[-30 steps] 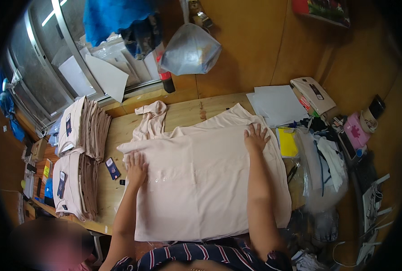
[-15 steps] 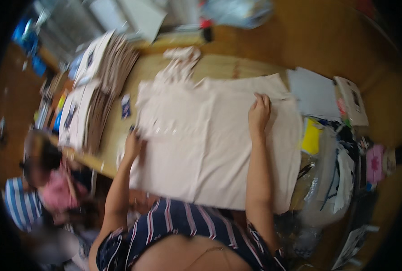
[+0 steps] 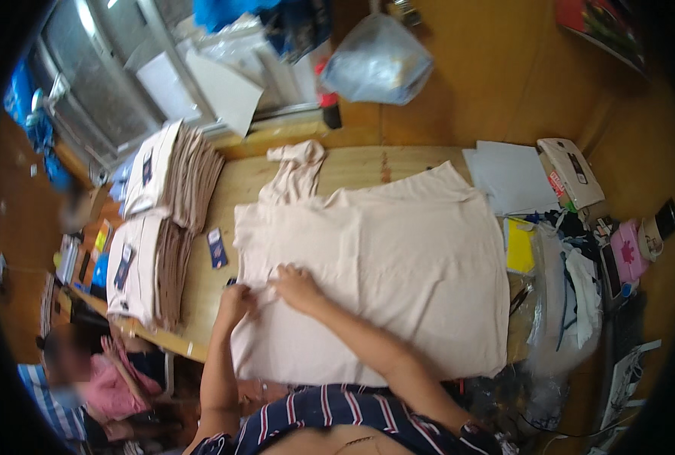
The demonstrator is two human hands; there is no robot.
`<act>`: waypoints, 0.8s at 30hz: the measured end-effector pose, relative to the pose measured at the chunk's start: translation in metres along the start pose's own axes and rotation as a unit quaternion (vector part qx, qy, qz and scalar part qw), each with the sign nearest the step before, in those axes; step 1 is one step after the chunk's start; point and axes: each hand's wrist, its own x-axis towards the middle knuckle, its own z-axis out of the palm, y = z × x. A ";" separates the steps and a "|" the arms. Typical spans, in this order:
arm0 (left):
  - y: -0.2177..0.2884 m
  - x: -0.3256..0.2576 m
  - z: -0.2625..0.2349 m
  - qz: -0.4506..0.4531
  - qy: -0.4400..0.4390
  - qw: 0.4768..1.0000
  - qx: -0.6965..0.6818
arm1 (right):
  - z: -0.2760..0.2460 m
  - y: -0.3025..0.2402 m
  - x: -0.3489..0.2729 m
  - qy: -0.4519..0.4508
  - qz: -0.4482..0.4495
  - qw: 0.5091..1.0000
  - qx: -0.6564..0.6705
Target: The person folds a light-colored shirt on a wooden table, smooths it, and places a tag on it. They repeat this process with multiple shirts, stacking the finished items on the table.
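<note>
Pale pink shirt [image 3: 398, 258] flat on table [image 3: 216, 197], left hand [image 3: 235, 303] and right hand [image 3: 298, 287] pinching its fabric.

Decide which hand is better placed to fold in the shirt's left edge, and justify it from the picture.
Probably the left hand: it rests on the pale pink shirt at its left edge, forearm alongside. The right hand sits further in, its arm crossing over the cloth.

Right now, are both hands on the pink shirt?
Yes, the left hand and the right hand both rest close together on the left part of the pale pink shirt.
</note>
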 end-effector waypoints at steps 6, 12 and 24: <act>0.064 0.002 -0.042 0.003 0.059 0.998 -0.034 | -0.014 -0.003 0.008 0.028 0.018 0.990 0.135; 0.041 0.001 0.011 0.128 0.087 0.982 0.109 | -0.023 -0.017 0.006 0.031 0.027 0.988 0.150; -0.002 -0.020 0.099 -0.059 0.210 0.874 -0.435 | -0.036 -0.043 0.005 0.066 0.082 0.993 0.053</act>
